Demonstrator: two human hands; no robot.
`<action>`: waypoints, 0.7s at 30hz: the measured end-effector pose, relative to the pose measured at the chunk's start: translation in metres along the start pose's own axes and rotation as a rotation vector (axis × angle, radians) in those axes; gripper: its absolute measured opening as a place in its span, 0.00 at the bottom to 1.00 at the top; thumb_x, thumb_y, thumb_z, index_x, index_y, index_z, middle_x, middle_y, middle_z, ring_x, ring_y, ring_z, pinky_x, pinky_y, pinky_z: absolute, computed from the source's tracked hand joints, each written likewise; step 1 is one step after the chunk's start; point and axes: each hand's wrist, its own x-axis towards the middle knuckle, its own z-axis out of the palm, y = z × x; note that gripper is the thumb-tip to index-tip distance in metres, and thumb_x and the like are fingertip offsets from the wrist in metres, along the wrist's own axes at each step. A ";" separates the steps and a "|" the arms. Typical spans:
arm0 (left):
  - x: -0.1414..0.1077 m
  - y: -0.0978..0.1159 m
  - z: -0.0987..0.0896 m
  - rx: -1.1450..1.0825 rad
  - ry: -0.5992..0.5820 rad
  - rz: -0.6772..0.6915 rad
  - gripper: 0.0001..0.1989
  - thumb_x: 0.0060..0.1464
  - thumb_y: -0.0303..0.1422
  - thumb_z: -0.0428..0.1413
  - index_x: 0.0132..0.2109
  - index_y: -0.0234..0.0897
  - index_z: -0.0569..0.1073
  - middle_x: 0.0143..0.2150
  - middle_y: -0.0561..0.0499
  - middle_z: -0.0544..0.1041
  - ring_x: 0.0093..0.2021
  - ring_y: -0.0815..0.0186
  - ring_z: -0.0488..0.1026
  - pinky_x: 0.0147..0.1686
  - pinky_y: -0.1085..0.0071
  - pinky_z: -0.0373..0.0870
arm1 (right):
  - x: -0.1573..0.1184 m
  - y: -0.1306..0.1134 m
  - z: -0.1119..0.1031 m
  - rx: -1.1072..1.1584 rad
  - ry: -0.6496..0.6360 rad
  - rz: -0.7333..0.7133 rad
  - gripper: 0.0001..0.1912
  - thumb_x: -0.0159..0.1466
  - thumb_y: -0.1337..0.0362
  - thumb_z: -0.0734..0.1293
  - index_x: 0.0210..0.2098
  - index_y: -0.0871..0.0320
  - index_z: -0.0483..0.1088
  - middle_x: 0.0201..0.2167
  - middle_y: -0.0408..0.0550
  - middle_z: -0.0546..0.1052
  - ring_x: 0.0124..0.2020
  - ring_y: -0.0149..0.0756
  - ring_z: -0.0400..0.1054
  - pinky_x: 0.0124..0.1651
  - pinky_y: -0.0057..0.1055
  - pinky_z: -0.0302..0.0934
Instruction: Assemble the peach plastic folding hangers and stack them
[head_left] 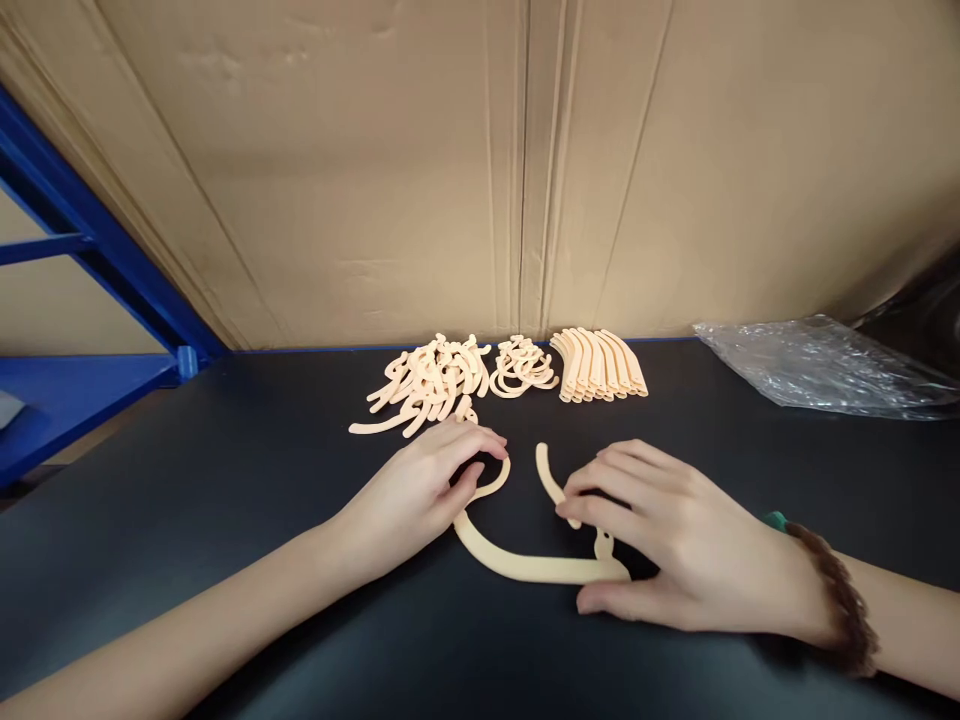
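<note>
A long curved cream piece (525, 567) lies on the black table in front of me. My left hand (442, 470) is closed by its left end, with thumb and fingertips at a small curved piece (495, 483). My right hand (652, 530) reaches over the right end of the long piece. Its forefinger touches the lower end of a short curved strip (549, 475), while the thumb is spread apart on the near side. Under the right fingers a small piece with a hole (603, 544) partly shows.
Behind the hands lie a loose heap of cream pieces (431, 375), a smaller heap of curved pieces (520, 366) and a neat row of strips (600, 365). Clear plastic wrap (825, 370) lies at the right. Cardboard (375, 180) stands behind, with a blue frame (112, 240) at left.
</note>
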 end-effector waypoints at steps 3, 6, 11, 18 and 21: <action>0.000 0.001 -0.001 -0.019 0.021 -0.013 0.12 0.66 0.25 0.45 0.48 0.40 0.72 0.48 0.50 0.76 0.48 0.66 0.74 0.48 0.70 0.71 | 0.000 -0.006 -0.001 0.107 -0.027 -0.108 0.12 0.66 0.62 0.68 0.46 0.63 0.72 0.42 0.49 0.77 0.43 0.38 0.68 0.56 0.39 0.58; 0.001 0.000 -0.003 -0.042 0.055 -0.010 0.15 0.66 0.22 0.43 0.50 0.39 0.71 0.47 0.50 0.76 0.47 0.68 0.74 0.47 0.72 0.71 | 0.001 -0.009 -0.002 0.154 -0.045 -0.169 0.13 0.65 0.72 0.63 0.49 0.64 0.71 0.42 0.50 0.77 0.47 0.37 0.68 0.59 0.37 0.57; 0.002 -0.004 -0.002 -0.064 0.100 0.026 0.20 0.64 0.18 0.39 0.53 0.39 0.69 0.51 0.49 0.75 0.52 0.68 0.72 0.52 0.71 0.69 | 0.001 -0.004 -0.002 0.121 -0.052 -0.107 0.20 0.64 0.79 0.59 0.52 0.62 0.70 0.43 0.50 0.77 0.50 0.38 0.67 0.58 0.38 0.58; -0.001 -0.002 -0.003 -0.017 -0.007 0.055 0.23 0.64 0.18 0.42 0.59 0.44 0.66 0.61 0.49 0.68 0.63 0.67 0.64 0.62 0.67 0.63 | 0.001 0.009 0.004 -0.077 0.087 0.152 0.10 0.70 0.72 0.60 0.46 0.57 0.71 0.45 0.50 0.76 0.43 0.39 0.69 0.45 0.38 0.63; -0.001 0.002 -0.005 -0.003 -0.029 0.033 0.24 0.63 0.18 0.45 0.60 0.45 0.64 0.62 0.50 0.66 0.63 0.67 0.63 0.63 0.66 0.62 | 0.001 0.010 0.006 -0.080 0.110 0.177 0.06 0.71 0.68 0.61 0.44 0.58 0.70 0.38 0.46 0.78 0.38 0.37 0.70 0.44 0.38 0.61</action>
